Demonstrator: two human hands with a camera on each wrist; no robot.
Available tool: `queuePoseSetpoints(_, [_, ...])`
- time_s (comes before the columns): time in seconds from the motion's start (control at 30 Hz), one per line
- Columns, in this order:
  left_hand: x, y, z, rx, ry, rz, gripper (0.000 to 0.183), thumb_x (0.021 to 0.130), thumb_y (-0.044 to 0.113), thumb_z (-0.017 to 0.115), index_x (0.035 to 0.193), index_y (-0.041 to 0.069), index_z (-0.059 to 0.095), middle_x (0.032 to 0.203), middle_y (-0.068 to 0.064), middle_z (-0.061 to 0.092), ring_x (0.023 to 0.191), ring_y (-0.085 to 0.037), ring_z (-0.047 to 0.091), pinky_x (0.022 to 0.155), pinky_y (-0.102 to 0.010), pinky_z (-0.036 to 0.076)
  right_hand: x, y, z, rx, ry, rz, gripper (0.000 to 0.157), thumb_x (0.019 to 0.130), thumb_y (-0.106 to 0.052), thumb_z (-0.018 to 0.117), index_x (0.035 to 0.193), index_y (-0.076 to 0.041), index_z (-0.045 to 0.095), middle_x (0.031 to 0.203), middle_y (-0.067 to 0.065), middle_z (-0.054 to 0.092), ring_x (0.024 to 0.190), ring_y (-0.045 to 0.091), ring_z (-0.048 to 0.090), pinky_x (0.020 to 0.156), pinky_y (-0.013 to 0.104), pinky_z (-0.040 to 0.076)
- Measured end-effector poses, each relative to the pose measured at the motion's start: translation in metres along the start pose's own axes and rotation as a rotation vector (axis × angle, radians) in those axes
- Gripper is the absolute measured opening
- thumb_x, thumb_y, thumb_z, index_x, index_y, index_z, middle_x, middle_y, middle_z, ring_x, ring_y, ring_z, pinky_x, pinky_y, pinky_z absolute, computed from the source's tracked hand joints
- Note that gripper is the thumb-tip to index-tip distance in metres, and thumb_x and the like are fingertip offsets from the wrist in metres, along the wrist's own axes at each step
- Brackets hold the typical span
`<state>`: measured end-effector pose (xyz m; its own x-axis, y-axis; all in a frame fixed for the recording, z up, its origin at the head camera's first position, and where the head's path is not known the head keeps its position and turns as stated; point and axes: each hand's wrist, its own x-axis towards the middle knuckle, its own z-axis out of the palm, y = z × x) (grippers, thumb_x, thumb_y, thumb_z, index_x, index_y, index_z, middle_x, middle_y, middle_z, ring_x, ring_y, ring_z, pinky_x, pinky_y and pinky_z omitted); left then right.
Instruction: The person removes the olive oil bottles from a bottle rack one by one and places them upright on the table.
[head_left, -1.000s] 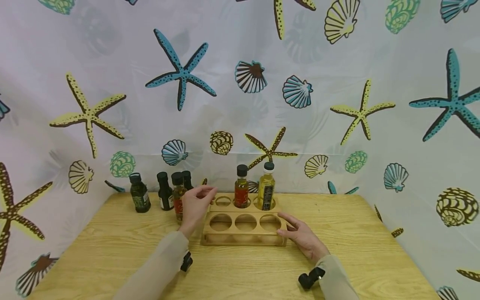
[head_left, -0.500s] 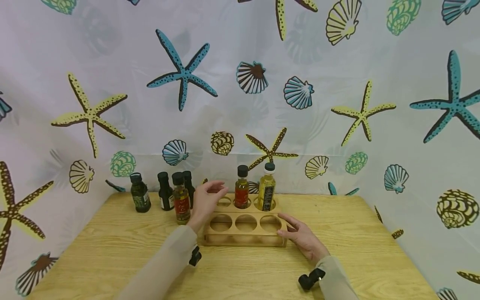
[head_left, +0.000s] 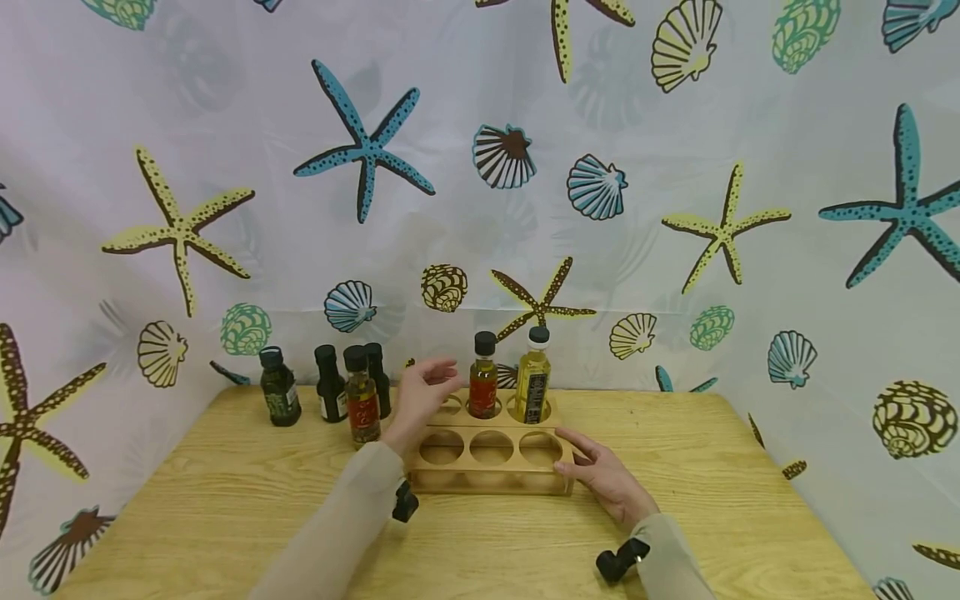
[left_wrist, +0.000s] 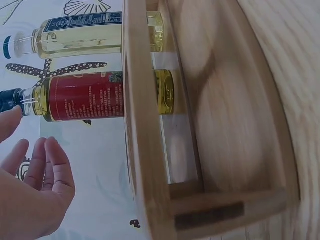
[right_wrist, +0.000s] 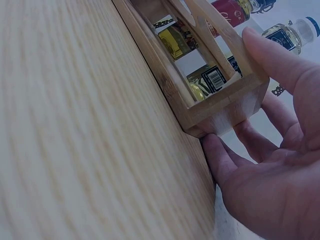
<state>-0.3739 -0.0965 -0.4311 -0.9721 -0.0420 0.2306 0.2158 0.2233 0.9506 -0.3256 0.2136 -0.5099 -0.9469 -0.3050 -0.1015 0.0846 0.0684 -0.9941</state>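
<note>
A two-tier wooden bottle rack (head_left: 491, 481) with round holes stands on the table. A red-labelled oil bottle (head_left: 483, 390) sits in its back row's middle hole, and a yellow oil bottle with a dark label (head_left: 533, 385) in the right one. My left hand (head_left: 422, 402) hovers over the rack's left end, fingers loosely bent around nothing. In the left wrist view its thumb overlaps the cap of the red-labelled bottle (left_wrist: 85, 96), but the head view shows a gap. My right hand (head_left: 611, 485) holds the rack's right end, thumb on the upper edge and fingers along the side (right_wrist: 220, 157).
Left of the rack stand another red-labelled bottle (head_left: 364, 408), two slim dark bottles (head_left: 331, 387) (head_left: 378, 383) and a dark green bottle (head_left: 281, 392). A curtain (head_left: 480, 233) printed with starfish and shells hangs behind the wooden table (head_left: 480, 542).
My left hand has moved right, from beside the loose red-labelled bottle to over the rack's left end, nearer the bottle in the middle hole. My right hand has stayed on the rack.
</note>
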Motion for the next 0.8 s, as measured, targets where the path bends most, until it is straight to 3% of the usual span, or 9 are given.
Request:
queuePoseSetpoints(0.33, [0.004,0.002,0.011,-0.040,-0.033,-0.040,0.047,0.088,0.020,0.075,0.133,0.012,0.062,0.132,-0.015,0.061,0.122,-0.030,0.056,0.099,-0.047,0.050,0.000,0.001,0.000,0.024,0.005,0.010,0.068,0.089,-0.017,0.073,0.149,-0.020,0.043,0.164,0.009,0.016,0.149,0.043,0.007,0.118,0.056,0.021])
queuePoseSetpoints(0.57, [0.008,-0.001,0.019,-0.043,-0.021,-0.070,0.049,0.088,0.020,0.075,0.134,0.013,0.061,0.135,-0.017,0.059,0.124,-0.032,0.056,0.098,-0.049,0.049,-0.001,0.000,-0.001,0.032,-0.001,0.010,0.068,0.089,-0.015,0.073,0.150,-0.020,0.043,0.165,0.008,0.015,0.150,0.042,0.005,0.119,0.055,0.021])
queuePoseSetpoints(0.8, [0.009,-0.001,0.026,-0.086,-0.045,-0.119,0.054,0.088,0.020,0.075,0.139,0.015,0.057,0.139,-0.015,0.056,0.127,-0.035,0.053,0.095,-0.060,0.048,-0.002,0.000,0.000,0.035,-0.007,0.010,0.067,0.090,-0.015,0.072,0.150,-0.021,0.043,0.165,0.007,0.016,0.150,0.042,0.004,0.119,0.055,0.021])
